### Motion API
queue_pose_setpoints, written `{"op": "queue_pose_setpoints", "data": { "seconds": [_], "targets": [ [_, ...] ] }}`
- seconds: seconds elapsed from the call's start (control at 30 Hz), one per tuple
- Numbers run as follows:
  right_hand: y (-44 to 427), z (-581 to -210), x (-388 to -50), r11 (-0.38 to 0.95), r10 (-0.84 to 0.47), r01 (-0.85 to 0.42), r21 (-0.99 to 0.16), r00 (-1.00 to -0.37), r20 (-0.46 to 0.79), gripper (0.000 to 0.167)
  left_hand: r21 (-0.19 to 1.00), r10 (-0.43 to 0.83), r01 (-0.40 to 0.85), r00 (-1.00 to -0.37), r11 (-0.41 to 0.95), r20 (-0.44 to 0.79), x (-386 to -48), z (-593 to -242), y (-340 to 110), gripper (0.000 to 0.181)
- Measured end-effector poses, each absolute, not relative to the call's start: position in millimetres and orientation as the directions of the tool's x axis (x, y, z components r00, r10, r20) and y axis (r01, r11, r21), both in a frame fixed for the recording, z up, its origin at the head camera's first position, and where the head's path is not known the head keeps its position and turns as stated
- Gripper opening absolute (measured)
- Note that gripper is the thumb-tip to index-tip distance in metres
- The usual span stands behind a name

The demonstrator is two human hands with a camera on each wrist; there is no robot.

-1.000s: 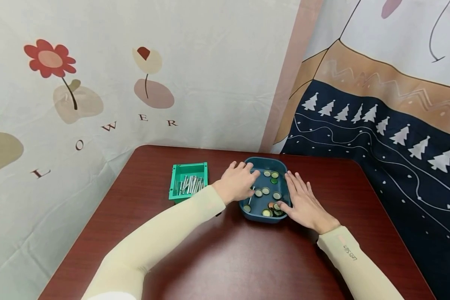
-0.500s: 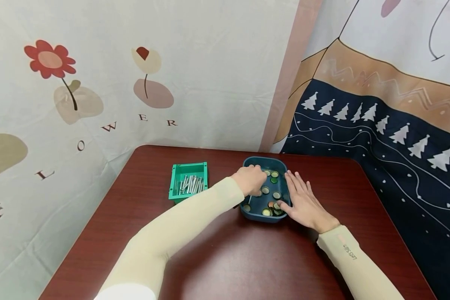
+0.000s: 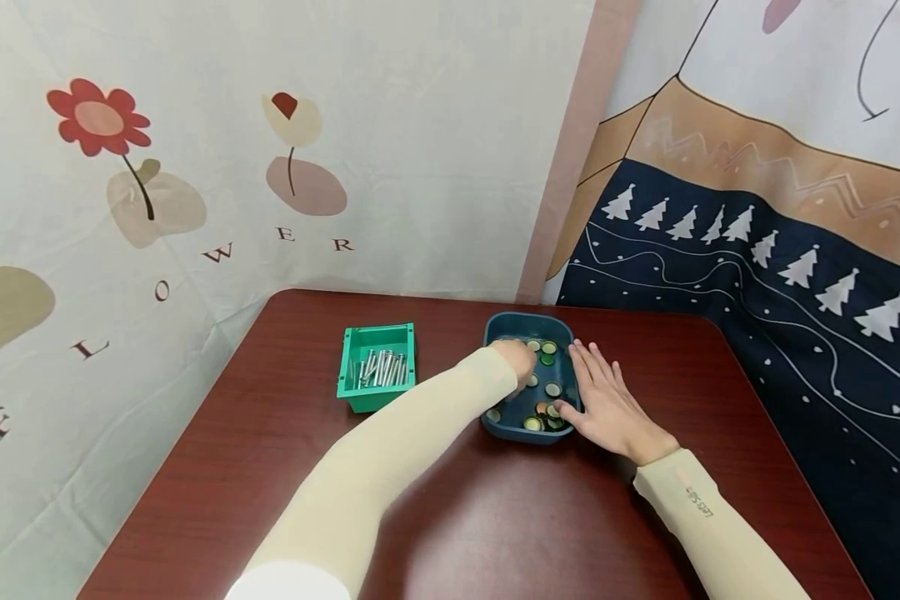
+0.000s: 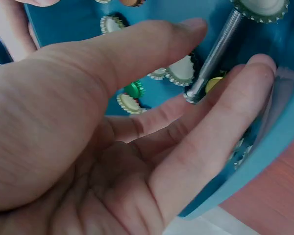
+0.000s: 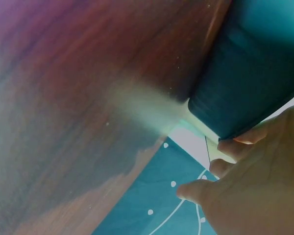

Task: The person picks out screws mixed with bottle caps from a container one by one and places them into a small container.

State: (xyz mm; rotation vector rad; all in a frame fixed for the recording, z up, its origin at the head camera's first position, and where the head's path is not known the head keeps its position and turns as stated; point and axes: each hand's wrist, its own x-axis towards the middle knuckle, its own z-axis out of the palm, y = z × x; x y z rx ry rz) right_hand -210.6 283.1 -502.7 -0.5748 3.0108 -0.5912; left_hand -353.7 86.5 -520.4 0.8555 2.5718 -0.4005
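A blue tray point(image 3: 528, 317) holds several bottle caps point(image 3: 552, 390) and a metal bolt point(image 4: 216, 55). My left hand point(image 3: 516, 357) is down inside the tray's left half, partly hidden by its own wrist in the head view. In the left wrist view, the thumb point(image 4: 161, 46) and fingers point(image 4: 220, 117) stand apart on either side of the bolt, with a visible gap between them. A large cap point(image 4: 264, 6) lies by the bolt's far end. My right hand point(image 3: 615, 408) rests with straight fingers along the tray's right side, thumb over the near right rim.
To the left of the tray stands a green box point(image 3: 375, 400) with several bolts point(image 3: 382, 368) in it. Both containers are on a dark red wooden table point(image 3: 480, 517). Printed cloth hangs behind the table and along its right side.
My left hand has moved right and down into the tray, covering the bolt there in the head view. The right hand has stayed against the tray.
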Motion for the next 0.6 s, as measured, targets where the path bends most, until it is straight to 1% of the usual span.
{"op": "queue_pose_setpoints", "data": {
  "seconds": [0.1, 0.2, 0.27, 0.3, 0.43, 0.5, 0.53, 0.6],
  "targets": [
    [283, -503, -211, 0.861, -0.359, -0.354, -0.365, -0.932, 0.057, 0.101, -0.154, 0.494, 0.613, -0.739, 0.775, -0.458, -354, -522, 89, 0.017],
    [283, -504, -211, 0.861, -0.359, -0.356, -0.363, -0.931, 0.062, 0.101, -0.167, 0.473, 0.591, -0.758, 0.789, -0.448, -348, -516, 90, 0.019],
    [283, -504, -211, 0.86, -0.359, -0.356, -0.365, -0.931, 0.063, 0.101, -0.166, 0.448, 0.568, -0.769, 0.806, -0.456, -339, -504, 89, 0.02],
    [283, -504, -211, 0.86, -0.359, -0.356, -0.366, -0.931, 0.062, 0.101, -0.172, 0.421, 0.546, -0.778, 0.82, -0.466, -329, -494, 88, 0.02],
    [282, -503, -211, 0.861, -0.356, -0.352, -0.368, -0.933, 0.059, 0.101, -0.17, 0.37, 0.528, -0.756, 0.832, -0.539, -315, -465, 86, 0.013],
    [282, -503, -211, 0.861, -0.354, -0.35, -0.368, -0.933, 0.058, 0.101, -0.166, 0.337, 0.518, -0.735, 0.839, -0.589, -313, -456, 86, 0.015],
    [282, -503, -211, 0.862, -0.354, -0.349, -0.368, -0.934, 0.058, 0.101, -0.162, 0.34, 0.525, -0.725, 0.835, -0.6, -319, -459, 86, 0.014],
    [282, -503, -211, 0.863, -0.352, -0.348, -0.367, -0.934, 0.057, 0.101, -0.151, 0.321, 0.515, -0.71, 0.844, -0.626, -317, -452, 86, 0.024]
  ]
}}
